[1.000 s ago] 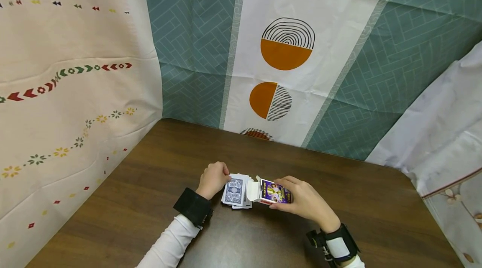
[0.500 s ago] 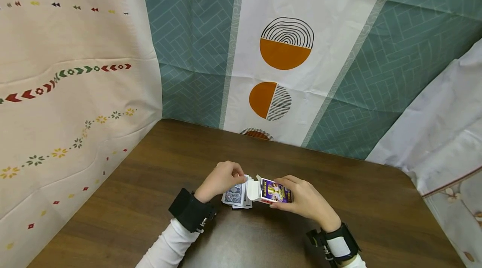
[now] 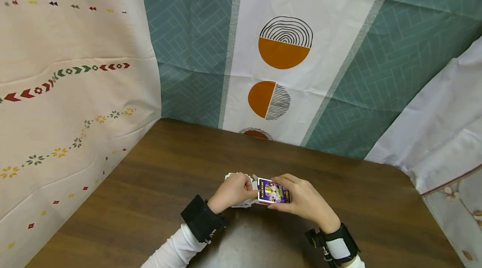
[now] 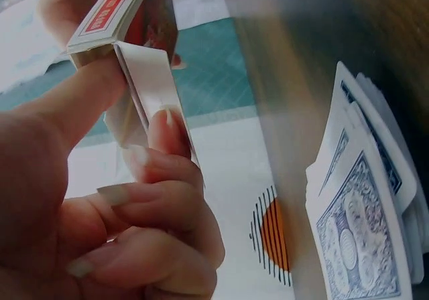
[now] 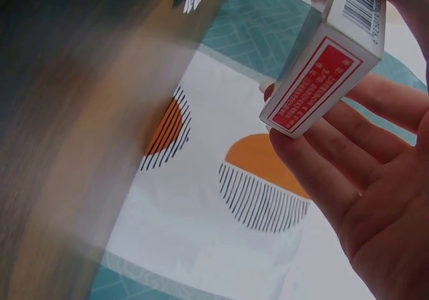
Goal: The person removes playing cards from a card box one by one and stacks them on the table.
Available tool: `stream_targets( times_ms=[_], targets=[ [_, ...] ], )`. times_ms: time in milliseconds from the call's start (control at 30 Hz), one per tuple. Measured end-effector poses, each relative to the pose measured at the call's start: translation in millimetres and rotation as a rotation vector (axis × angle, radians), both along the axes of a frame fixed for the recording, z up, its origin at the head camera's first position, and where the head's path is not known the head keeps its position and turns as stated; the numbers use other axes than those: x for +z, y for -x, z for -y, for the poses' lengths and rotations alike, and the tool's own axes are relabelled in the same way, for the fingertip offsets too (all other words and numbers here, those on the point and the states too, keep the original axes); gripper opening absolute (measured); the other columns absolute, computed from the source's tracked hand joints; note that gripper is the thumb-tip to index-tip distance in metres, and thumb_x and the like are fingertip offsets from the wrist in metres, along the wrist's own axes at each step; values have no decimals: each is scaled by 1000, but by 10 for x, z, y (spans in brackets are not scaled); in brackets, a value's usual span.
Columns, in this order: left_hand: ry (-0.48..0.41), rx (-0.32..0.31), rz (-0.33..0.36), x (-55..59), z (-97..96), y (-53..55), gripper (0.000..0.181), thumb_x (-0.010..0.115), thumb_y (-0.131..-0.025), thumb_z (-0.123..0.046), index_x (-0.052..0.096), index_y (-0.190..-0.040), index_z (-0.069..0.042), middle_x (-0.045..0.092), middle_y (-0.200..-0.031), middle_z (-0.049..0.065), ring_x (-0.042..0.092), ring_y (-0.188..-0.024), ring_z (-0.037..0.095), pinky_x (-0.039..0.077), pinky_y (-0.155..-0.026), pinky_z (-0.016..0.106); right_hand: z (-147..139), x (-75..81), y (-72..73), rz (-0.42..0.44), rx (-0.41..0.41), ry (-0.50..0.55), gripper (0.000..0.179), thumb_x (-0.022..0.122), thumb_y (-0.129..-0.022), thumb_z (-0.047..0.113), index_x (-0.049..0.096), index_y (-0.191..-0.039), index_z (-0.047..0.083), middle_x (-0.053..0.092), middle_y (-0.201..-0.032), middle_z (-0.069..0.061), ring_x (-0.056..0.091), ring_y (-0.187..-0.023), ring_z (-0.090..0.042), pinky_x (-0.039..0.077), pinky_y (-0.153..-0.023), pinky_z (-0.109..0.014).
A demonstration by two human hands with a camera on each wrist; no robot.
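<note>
A purple playing card box (image 3: pixel 274 191) with white edges is held up by my right hand (image 3: pixel 301 199), fingers on its far edge and thumb on its near edge. Its red and white side panel (image 5: pixel 315 89) shows in the right wrist view. My left hand (image 3: pixel 232 193) is at the box's open end. There, thumb and index finger pinch the white lid flap (image 4: pixel 151 86), the thumb partly inside the mouth. Below lies a loose stack of blue-backed playing cards (image 4: pixel 362 230) on the table, mostly hidden by the left hand in the head view. The box's inside is hidden.
The brown wooden table (image 3: pixel 180 151) carries the cards. A teal and white patterned cloth (image 3: pixel 192 50) hangs behind its far edge. A cream cloth (image 3: pixel 75 113) hangs on the left, a white one (image 3: pixel 448 117) on the right.
My left hand has moved right from the left edge of the card stack, across it, to the box flap. The right hand keeps its grip on the box, almost still.
</note>
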State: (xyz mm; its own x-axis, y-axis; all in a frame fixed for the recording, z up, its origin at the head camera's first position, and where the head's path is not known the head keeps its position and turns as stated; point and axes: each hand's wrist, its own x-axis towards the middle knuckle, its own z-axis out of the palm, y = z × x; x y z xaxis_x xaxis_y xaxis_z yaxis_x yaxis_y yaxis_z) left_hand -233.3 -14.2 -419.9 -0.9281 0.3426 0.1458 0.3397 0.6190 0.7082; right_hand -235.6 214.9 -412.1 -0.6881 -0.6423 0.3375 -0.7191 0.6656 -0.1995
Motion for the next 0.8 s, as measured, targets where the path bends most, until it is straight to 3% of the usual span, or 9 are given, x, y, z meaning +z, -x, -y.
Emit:
stream_targets(
  times_ms=[67, 200, 433, 600, 800],
  targets=[
    [-14, -18, -7, -7, 8, 6, 29, 75, -77, -17, 59, -56, -5, 47, -55, -5, 38, -51, 5, 28, -47, 19, 6, 18, 2, -4, 1, -5, 63, 77, -72, 57, 65, -116, 13, 65, -107, 4, 57, -80, -3, 51, -67, -18],
    [-60, -68, 57, -28, 64, 36, 25, 74, -80, -17, 61, -61, -6, 49, -56, -8, 39, -50, 4, 30, -46, 18, 5, 34, 7, -6, 1, -13, 62, 77, -73, 57, 65, -116, 13, 65, -107, 4, 57, -81, -3, 51, -68, -19],
    [-145, -84, 310, -10, 158, 122, 24, 74, -85, -24, 67, -72, -6, 53, -63, -5, 42, -54, 9, 31, -49, 23, 1, 32, 12, 0, -10, -20, 63, 76, -73, 58, 65, -117, 13, 65, -109, 3, 57, -81, -3, 50, -68, -19],
    [-185, -122, 374, -11, 233, 168, 22, 72, -87, -24, 69, -76, -5, 51, -66, -3, 39, -55, 11, 29, -50, 24, -1, 20, 7, 29, -20, -11, 64, 75, -73, 58, 65, -117, 13, 65, -109, 3, 56, -81, -3, 50, -68, -19],
    [-225, -186, 398, 23, 349, 213, 27, 69, -89, -18, 63, -75, 4, 44, -62, -2, 33, -54, 11, 25, -51, 25, -1, 13, 9, 34, -19, -3, 62, 80, -72, 52, 65, -117, 11, 65, -108, 3, 57, -82, -4, 51, -69, -19]
  ],
)
